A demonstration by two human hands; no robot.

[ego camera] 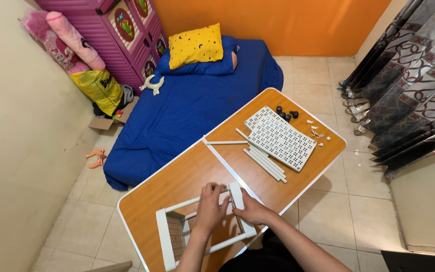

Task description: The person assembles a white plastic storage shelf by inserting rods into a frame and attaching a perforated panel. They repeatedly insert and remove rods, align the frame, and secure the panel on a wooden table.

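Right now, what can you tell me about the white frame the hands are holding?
The frame is a small white rack, plastic-looking, with two flat end bars joined by thin rods and a perforated panel inside. It lies on the near end of the orange table. The left hand and right hand both grip its far end bar.

Worktop (177, 176): smooth orange wood-look laminate, slight sheen, white edge trim. Rack frame (169, 236) under both hands: white, looks like matt plastic. Perforated panels (283, 141): white plastic, matt. Tubes (268, 163): white, smooth. Caps (285, 113): black, slightly glossy. Bedsheet (187, 116): blue cloth, matt. Floor (323, 201): glazed beige tile.
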